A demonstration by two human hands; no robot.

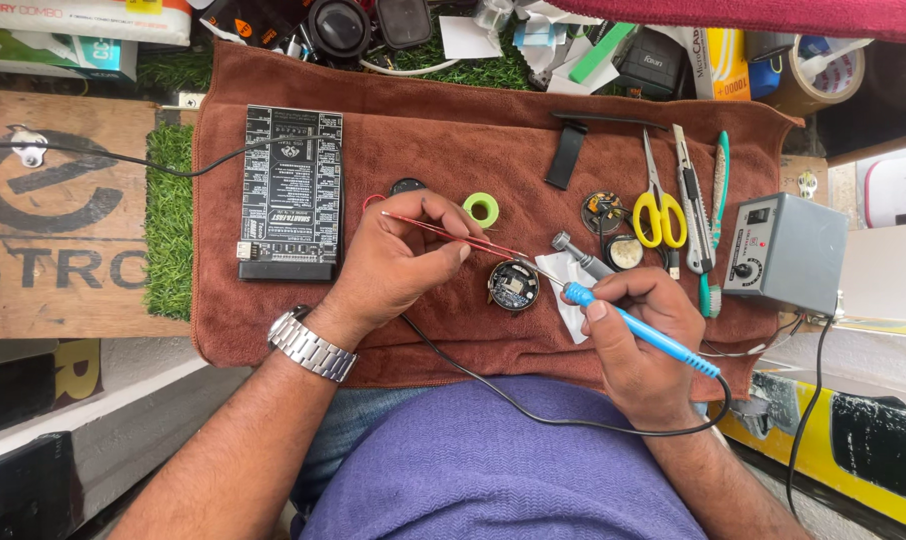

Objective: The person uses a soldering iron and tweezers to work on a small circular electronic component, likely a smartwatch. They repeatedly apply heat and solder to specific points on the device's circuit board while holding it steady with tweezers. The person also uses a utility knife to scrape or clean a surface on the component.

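Note:
My left hand (393, 262) pinches red tweezers (453, 236) whose tips reach toward a small round circuit board (514, 286) lying on a brown towel (443, 140). My right hand (641, 345) grips a blue-handled soldering iron (641, 329) like a pen. Its metal tip points left at the top edge of the round board, close to the tweezer tips. A black cord runs from the iron's handle across my lap. A wristwatch (311, 345) is on my left wrist.
On the towel lie a black rectangular test board (291, 193), a green tape roll (481, 208), yellow scissors (658, 205), a utility knife (691, 200), a toothbrush (718, 215), other round parts (605, 212) and a black strip (567, 155). A grey soldering station (785, 253) stands at right. Clutter lines the far edge.

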